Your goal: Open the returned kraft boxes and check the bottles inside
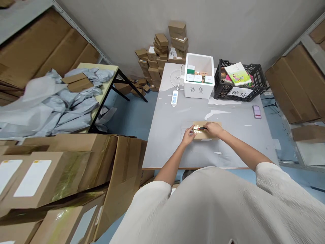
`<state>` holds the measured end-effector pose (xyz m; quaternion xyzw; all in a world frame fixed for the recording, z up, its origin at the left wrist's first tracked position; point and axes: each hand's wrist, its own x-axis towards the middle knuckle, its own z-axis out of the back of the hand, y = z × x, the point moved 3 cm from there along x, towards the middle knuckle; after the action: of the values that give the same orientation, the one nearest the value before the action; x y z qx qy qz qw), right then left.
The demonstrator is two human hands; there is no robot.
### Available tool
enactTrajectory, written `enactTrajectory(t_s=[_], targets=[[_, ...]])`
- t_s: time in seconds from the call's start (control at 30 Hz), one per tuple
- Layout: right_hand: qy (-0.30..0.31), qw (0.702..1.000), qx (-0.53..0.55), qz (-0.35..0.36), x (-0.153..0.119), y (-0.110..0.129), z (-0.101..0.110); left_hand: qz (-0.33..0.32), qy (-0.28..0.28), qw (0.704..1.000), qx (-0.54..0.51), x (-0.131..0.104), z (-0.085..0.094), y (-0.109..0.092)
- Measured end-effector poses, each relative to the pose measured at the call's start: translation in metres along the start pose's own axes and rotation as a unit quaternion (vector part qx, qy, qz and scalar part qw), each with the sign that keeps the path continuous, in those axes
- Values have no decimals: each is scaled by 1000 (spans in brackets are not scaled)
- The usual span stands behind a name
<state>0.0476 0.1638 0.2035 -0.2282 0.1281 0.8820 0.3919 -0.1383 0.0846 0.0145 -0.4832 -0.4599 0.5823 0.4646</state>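
Observation:
A small brown cardboard box [207, 135] lies flat on the grey-topped table [162, 139], with shiny tape across its upper left part. My left hand [188, 136] is at the box's left end, fingers bent against its edge and near the tip of a dark, thin tool. My right hand [212, 129] rests over the box's right part, its fingers closed round the dark tool [201, 128], which has a bit of red on it. The tool's exact shape is too small to tell.
At the table's back stand a white foam box [198, 91], a black crate [218, 84] with books and a white power strip [174, 98]. A pinkish pack [257, 112] lies right. Stacked cartons [71, 169] fill the left foreground.

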Motion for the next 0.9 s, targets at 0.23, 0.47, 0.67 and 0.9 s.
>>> enactTrajectory(t_s=[0.23,0.47,0.67,0.9], targets=[[2,1000,-10,-4,-1,2,4,-1,-4,999,34,1,0,-1],[13,1000,-5,-19,-5,0,2,-7,-2,999,33,1,2,4],[5,1000,-4,-15,-12,-18,-5,-5,-1,999,34,0,3,2],[22,998,4,-58,-27,-55,-12,7,-1,999,48,2,5,-3]])
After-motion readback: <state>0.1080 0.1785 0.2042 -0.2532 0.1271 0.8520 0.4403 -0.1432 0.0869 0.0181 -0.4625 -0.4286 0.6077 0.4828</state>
